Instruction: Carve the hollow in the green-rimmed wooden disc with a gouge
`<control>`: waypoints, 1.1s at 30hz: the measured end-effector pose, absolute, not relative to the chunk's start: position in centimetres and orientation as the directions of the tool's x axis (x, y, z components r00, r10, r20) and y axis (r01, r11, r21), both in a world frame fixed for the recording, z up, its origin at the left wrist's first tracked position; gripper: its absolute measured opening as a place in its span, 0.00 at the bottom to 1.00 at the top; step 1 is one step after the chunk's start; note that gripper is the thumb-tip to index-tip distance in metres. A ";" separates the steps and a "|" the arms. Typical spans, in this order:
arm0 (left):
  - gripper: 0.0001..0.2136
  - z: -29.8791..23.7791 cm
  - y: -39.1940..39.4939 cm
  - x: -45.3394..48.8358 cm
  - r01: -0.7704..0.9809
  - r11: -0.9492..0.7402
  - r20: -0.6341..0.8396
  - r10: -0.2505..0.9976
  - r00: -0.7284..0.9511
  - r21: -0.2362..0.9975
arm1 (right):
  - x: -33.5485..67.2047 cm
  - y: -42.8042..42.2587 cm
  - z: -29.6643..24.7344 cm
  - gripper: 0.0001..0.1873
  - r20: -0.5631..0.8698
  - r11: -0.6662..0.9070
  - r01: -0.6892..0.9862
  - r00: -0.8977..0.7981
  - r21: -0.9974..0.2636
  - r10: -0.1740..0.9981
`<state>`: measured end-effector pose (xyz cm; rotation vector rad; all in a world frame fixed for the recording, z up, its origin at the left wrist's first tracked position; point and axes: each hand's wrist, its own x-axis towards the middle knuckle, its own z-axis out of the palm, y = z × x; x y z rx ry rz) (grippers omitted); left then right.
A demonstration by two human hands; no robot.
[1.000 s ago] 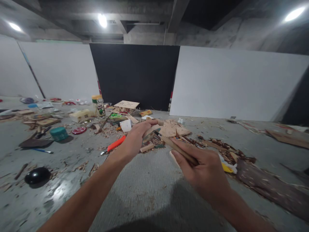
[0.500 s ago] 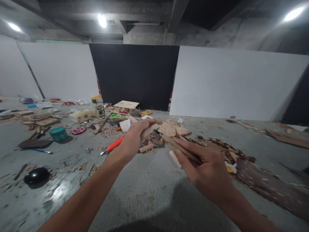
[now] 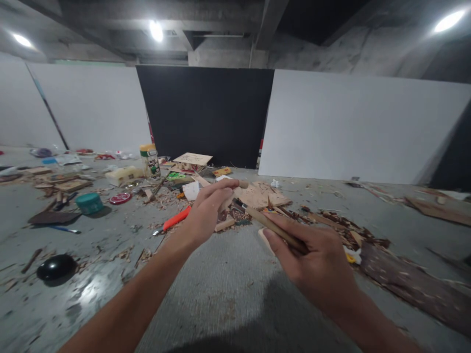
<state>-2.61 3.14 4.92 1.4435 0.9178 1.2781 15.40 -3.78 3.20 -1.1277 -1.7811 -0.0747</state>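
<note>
Head view: a canister [image 3: 149, 164] reads "BIG" (right hand [image 3: 315, 257] grips wooden-handled tool [image 3: 271, 226]).

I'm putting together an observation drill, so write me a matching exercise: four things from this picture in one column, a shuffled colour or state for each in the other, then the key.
Column 1
1. right hand
2. round tub
3. left hand
4. glossy rounded object

Column 2
A. black
B. holding a pale piece of wood
C. gripping a wooden-handled tool
D. teal

Pairs: 1-C, 2-D, 3-B, 4-A
</note>
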 end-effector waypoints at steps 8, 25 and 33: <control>0.15 5.4 3.0 -2.3 -0.091 -0.295 0.303 0.947 0.103 0.951 | 15.6 -3.8 3.4 0.15 0.747 0.546 0.725 -0.066 -0.419 0.661; 0.11 5.0 2.4 -2.4 -0.562 0.062 0.264 0.837 0.479 0.825 | 15.4 -4.6 3.4 0.11 0.793 0.631 0.652 -0.075 -0.420 0.605; 0.13 5.2 2.1 -2.2 -0.561 0.074 0.252 0.840 0.480 0.824 | 15.3 -4.5 3.5 0.12 0.814 0.658 0.645 -0.093 -0.389 0.573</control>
